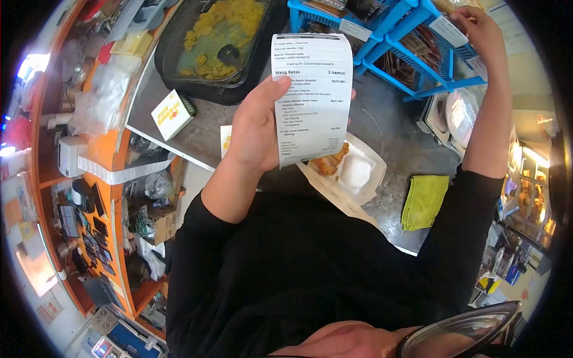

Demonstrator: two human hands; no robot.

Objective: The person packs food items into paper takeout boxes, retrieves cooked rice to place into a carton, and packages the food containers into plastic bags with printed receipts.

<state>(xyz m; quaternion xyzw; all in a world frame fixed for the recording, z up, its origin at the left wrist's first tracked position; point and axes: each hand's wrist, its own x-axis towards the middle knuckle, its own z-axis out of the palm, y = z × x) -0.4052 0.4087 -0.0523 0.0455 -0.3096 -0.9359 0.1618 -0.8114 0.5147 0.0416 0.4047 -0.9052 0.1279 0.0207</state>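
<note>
My left hand (256,122) grips a long printed receipt (313,101), its thumb over the paper's left edge and fingertips behind the right edge. Behind the receipt's lower end, an open takeaway box (373,188) holds fried breaded food (331,162) and a white round item (356,172). At the upper right, my right hand (471,27) reaches to the top of a blue basket rack (394,46). Its fingers are bent but apart, beside a white label (449,31); whether they touch the contents is unclear.
A black tray (170,68) with yellow crumbly food stands at the upper left. A small printed box (173,115) lies near the counter's left edge. A folded green cloth (425,201) is at the right. Orange shelving (107,206) stands to the left.
</note>
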